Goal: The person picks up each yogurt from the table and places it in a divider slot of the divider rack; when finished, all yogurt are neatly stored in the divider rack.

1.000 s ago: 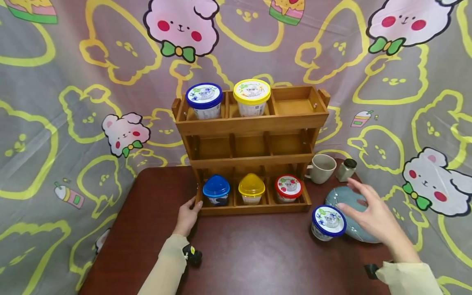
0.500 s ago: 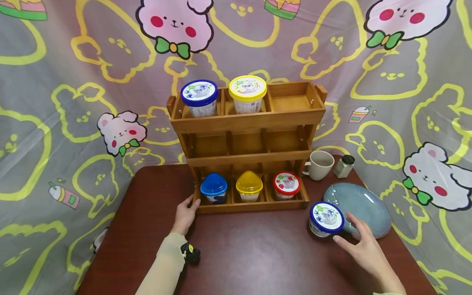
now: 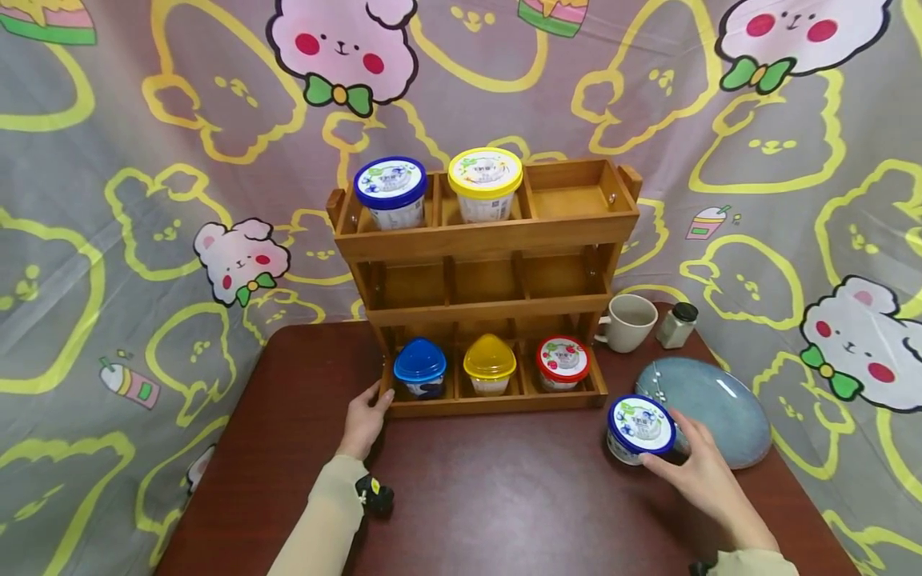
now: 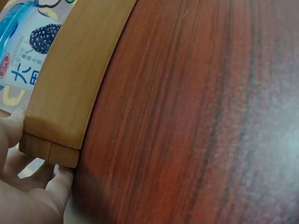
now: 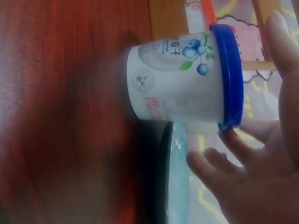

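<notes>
A tub with a blue lid (image 3: 641,426) and blueberry print stands upright on the table, by the front right of a three-tier wooden shelf (image 3: 497,406). My right hand (image 3: 702,472) is spread around its right side. In the right wrist view, the tub (image 5: 177,79) has a fingertip at its lid's edge, while the thumb (image 5: 285,44) looks apart from the lid. My left hand (image 3: 365,424) grips the shelf's lower left corner, with thumb and fingers on either side of the wooden end (image 4: 51,149) in the left wrist view.
Blue-lidded (image 3: 391,192) and yellow-lidded (image 3: 486,184) tubs sit on the top tier. Below are blue-domed (image 3: 421,368), yellow-domed (image 3: 490,366) and red-lidded (image 3: 563,362) cups. A plate (image 3: 720,408), mug (image 3: 630,324) and jar (image 3: 677,326) stand at right.
My right hand came down from above the plate to the blue-lidded tub's right side, then closer to it. My left hand stays at the shelf corner. The view shifted slightly.
</notes>
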A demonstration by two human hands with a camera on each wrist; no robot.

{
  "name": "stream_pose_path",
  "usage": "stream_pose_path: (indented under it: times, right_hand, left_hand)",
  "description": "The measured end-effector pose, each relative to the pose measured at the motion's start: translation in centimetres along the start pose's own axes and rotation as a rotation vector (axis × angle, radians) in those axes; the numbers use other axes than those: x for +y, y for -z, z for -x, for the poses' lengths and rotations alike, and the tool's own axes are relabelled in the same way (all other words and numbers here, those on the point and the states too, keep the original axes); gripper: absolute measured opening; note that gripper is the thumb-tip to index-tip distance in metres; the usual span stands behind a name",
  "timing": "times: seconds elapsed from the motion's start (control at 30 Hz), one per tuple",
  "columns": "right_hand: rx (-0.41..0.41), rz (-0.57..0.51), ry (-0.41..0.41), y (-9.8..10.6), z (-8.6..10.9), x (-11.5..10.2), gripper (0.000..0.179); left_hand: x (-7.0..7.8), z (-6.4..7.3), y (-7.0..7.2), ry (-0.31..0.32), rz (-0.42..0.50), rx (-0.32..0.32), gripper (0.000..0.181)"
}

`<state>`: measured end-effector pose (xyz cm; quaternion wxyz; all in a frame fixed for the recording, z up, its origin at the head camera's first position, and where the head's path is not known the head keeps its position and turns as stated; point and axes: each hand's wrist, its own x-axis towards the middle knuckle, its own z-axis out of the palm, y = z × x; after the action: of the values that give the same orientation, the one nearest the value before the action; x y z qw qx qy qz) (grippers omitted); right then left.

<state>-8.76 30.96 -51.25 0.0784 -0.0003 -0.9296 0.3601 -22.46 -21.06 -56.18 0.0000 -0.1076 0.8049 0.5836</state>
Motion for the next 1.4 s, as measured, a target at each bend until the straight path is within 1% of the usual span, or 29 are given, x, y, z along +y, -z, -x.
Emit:
stream_pose_path:
  times: [0.2, 0.27, 0.37, 0.5, 0.67, 0.87, 1.0, 1.17, 1.4]
  right_hand:
    - [-0.007, 0.014, 0.049, -0.5, -1.4, 0.4, 0.101]
    - [-0.019, 0.02, 0.05, -0.6, -1.8, 0.5, 0.103]
    - [-0.043, 0.02, 0.033, -0.8, -2.2, 0.4, 0.106]
    - [-0.064, -0.002, -0.007, -1.0, -2.6, 0.2, 0.105]
    - [-0.049, -0.035, -0.033, -1.4, -2.6, 0.4, 0.104]
    - [-0.006, -0.073, -0.022, -2.1, -2.6, 0.9, 0.103]
    - [0.009, -0.087, -0.027, -2.3, -2.4, 0.8, 0.104]
    - [0.007, -0.093, -0.044, -2.2, -2.3, 0.5, 0.104]
    - [0.001, -0.079, -0.081, -2.0, -2.1, 0.2, 0.106]
  left_hand:
    - [0.0, -0.1, 0.0, 0.008, 0.001, -0.004, 0.058]
    - [0.0, 0.0, 0.0, 0.017, 0.001, -0.009, 0.058]
    - [-0.1, 0.0, 0.0, 0.025, 0.003, -0.013, 0.058]
    - [-0.1, 0.1, 0.0, 0.021, 0.005, -0.012, 0.058]
    - [-0.2, 0.0, -0.1, 0.01, 0.007, -0.007, 0.057]
    - [-0.2, -0.1, 0.0, 0.006, 0.002, -0.002, 0.057]
    - [-0.1, 0.0, 0.0, 0.004, -0.001, -0.002, 0.057]
    - [-0.1, 0.1, 0.0, 0.004, 0.002, -0.013, 0.057]
    - [-0.1, 0.1, -0.1, 0.009, 0.003, -0.007, 0.057]
